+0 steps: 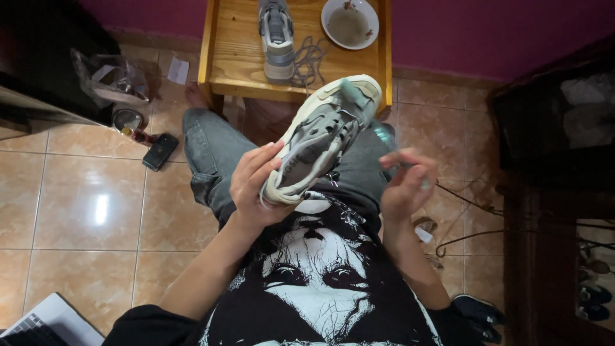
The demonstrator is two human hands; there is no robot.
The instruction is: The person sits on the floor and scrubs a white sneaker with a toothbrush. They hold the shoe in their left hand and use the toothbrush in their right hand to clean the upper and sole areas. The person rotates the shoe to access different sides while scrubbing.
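Both forearms rise from the lap, elbows bent. The left hand [256, 186] is cupped palm-up, fingers curled in a firm grip. The right hand [407, 182] is raised beside it, blurred, fingertips pinched together, wrist bent slightly inward.

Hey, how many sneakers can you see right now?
2. One sneaker is held up in the left hand, heel end in its fingers. The other sneaker stands on the wooden table beside loose laces. More footwear may sit in the dark shelves at right.
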